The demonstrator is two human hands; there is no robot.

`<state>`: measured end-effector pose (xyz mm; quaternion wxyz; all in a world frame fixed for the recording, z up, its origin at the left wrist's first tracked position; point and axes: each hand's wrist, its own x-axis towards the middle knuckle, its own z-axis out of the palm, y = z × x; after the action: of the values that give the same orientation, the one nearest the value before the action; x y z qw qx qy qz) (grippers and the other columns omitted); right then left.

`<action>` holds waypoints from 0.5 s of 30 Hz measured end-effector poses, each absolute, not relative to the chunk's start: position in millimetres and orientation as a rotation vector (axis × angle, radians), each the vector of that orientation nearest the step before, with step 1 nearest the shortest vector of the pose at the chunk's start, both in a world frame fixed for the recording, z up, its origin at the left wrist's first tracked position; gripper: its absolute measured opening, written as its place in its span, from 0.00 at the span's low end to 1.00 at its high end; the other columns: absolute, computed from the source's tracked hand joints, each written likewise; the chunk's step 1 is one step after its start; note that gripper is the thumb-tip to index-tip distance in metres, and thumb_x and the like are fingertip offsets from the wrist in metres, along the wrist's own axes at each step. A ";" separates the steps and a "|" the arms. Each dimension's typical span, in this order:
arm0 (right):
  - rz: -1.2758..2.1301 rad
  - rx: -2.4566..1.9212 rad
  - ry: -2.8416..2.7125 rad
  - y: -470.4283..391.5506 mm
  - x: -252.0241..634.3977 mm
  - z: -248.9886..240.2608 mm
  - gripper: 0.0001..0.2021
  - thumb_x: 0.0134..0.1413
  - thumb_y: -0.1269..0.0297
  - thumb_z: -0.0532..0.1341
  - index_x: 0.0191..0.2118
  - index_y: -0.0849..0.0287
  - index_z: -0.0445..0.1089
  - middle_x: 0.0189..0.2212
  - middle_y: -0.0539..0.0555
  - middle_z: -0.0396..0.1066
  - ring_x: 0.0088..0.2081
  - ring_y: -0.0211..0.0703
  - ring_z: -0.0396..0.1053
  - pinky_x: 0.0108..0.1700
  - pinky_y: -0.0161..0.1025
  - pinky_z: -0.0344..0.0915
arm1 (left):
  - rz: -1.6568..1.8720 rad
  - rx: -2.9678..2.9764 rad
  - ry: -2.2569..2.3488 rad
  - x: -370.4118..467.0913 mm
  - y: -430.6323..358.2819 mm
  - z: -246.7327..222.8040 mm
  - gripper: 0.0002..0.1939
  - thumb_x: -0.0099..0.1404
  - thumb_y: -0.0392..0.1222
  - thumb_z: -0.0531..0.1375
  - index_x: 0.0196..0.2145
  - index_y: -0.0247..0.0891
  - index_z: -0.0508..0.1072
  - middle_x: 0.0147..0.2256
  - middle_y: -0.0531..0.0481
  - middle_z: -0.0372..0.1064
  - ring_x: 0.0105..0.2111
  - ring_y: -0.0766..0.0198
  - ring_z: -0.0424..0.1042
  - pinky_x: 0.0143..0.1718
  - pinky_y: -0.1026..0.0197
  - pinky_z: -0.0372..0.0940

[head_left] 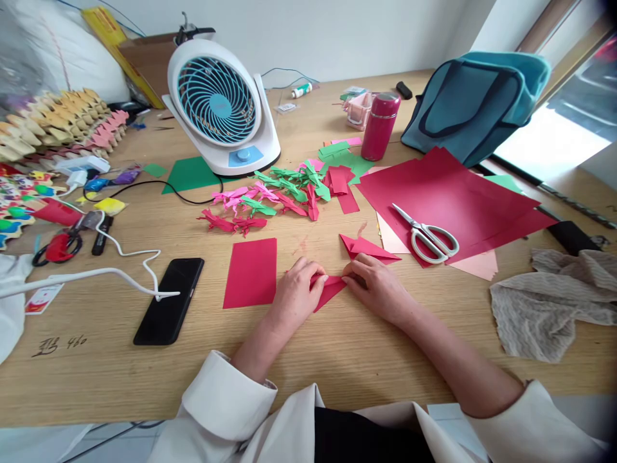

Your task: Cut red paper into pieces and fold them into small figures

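Observation:
A small piece of folded red paper (330, 290) lies on the table between my two hands. My left hand (299, 290) is closed on its left part, thumb against the fold and fingers curled over it. At its right tip, my right hand (373, 283) pinches the paper between thumb and fingers. Just beyond my right hand sits another folded red paper piece (369, 249) with a pointed shape. A flat red paper rectangle (250, 272) lies to the left of my left hand.
Behind are several pink, green and red folded paper figures (289, 193) and a white fan (222, 106). White-handled scissors (427, 235) rest on large red sheets (448, 193) at right. Also around: a phone (168, 301), a red flask (380, 127), a blue bag (475, 106) and a cloth (554, 305).

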<state>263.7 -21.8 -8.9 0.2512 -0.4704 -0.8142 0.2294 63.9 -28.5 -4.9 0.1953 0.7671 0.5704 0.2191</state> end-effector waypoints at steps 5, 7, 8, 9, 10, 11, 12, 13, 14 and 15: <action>0.625 -1.282 -2.211 -21.0 262.9 -9.8 0.05 0.61 0.71 0.58 0.34 0.59 0.69 0.32 0.54 0.66 0.35 0.44 0.65 0.38 0.39 0.61 | 0.602 2.167 1.597 64.5 -28.9 -5.1 0.04 0.67 0.37 0.57 0.36 0.41 0.73 0.38 0.50 0.69 0.39 0.62 0.72 0.43 0.60 0.66; 0.623 -1.280 -2.215 -20.7 262.9 -10.2 0.04 0.61 0.71 0.58 0.34 0.59 0.70 0.32 0.54 0.66 0.35 0.44 0.65 0.39 0.39 0.61 | 0.597 2.166 1.588 64.3 -29.2 -5.5 0.05 0.67 0.37 0.56 0.37 0.41 0.73 0.38 0.50 0.69 0.39 0.62 0.72 0.44 0.60 0.66; 0.623 -1.278 -2.218 -20.6 263.0 -10.4 0.04 0.60 0.71 0.59 0.34 0.59 0.70 0.32 0.54 0.66 0.35 0.44 0.65 0.39 0.39 0.61 | 0.593 2.164 1.584 64.1 -29.4 -5.6 0.05 0.68 0.37 0.56 0.37 0.41 0.73 0.37 0.51 0.68 0.39 0.62 0.72 0.44 0.60 0.66; 0.623 -1.275 -2.223 -20.6 263.1 -10.6 0.03 0.59 0.71 0.60 0.34 0.58 0.69 0.32 0.54 0.66 0.36 0.44 0.65 0.39 0.39 0.61 | 0.590 2.163 1.581 63.9 -29.6 -5.6 0.05 0.68 0.37 0.56 0.37 0.42 0.73 0.38 0.51 0.68 0.39 0.62 0.72 0.44 0.60 0.66; 0.622 -1.272 -2.228 -20.6 263.1 -10.7 0.02 0.59 0.71 0.61 0.34 0.58 0.69 0.32 0.53 0.66 0.36 0.44 0.65 0.39 0.39 0.61 | 0.588 2.159 1.578 63.7 -29.9 -5.5 0.05 0.68 0.38 0.57 0.37 0.42 0.73 0.38 0.51 0.68 0.39 0.62 0.72 0.44 0.60 0.66; 0.622 -1.268 -2.233 -20.7 263.2 -10.8 0.03 0.58 0.71 0.62 0.33 0.58 0.69 0.32 0.53 0.65 0.36 0.44 0.64 0.39 0.39 0.60 | 0.585 2.154 1.576 63.6 -30.1 -5.1 0.04 0.68 0.39 0.57 0.37 0.42 0.73 0.38 0.51 0.68 0.39 0.62 0.72 0.44 0.60 0.66; 0.621 -1.266 -2.238 -20.8 263.3 -10.9 0.03 0.57 0.71 0.62 0.33 0.58 0.68 0.32 0.53 0.65 0.35 0.44 0.64 0.39 0.39 0.60 | 0.579 2.148 1.573 63.6 -30.3 -4.6 0.04 0.67 0.41 0.58 0.37 0.42 0.73 0.38 0.52 0.68 0.39 0.62 0.72 0.44 0.60 0.66; 0.620 -1.265 -2.241 -20.9 263.4 -11.1 0.04 0.57 0.72 0.62 0.32 0.58 0.68 0.32 0.53 0.65 0.35 0.43 0.64 0.38 0.39 0.60 | 0.572 2.142 1.572 63.8 -30.5 -4.0 0.03 0.67 0.42 0.59 0.37 0.42 0.72 0.38 0.52 0.68 0.39 0.62 0.72 0.44 0.60 0.66; 0.618 -1.264 -2.246 -21.1 263.5 -11.2 0.04 0.57 0.72 0.62 0.32 0.58 0.67 0.32 0.53 0.65 0.35 0.43 0.64 0.38 0.39 0.60 | 0.562 2.137 1.570 64.0 -30.7 -3.3 0.03 0.66 0.42 0.60 0.37 0.43 0.72 0.39 0.52 0.68 0.39 0.63 0.72 0.44 0.60 0.66; 0.614 -1.262 -2.253 -21.3 263.7 -11.4 0.05 0.57 0.73 0.62 0.32 0.58 0.67 0.32 0.52 0.65 0.35 0.43 0.64 0.38 0.39 0.60 | 0.551 2.134 1.571 64.3 -30.8 -2.6 0.03 0.65 0.43 0.61 0.36 0.43 0.72 0.39 0.52 0.68 0.38 0.63 0.72 0.44 0.60 0.66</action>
<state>263.7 -21.3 -11.4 0.2414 -0.4614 -0.8236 0.2245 64.3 -30.8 -2.6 0.2157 0.7699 0.5667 0.1988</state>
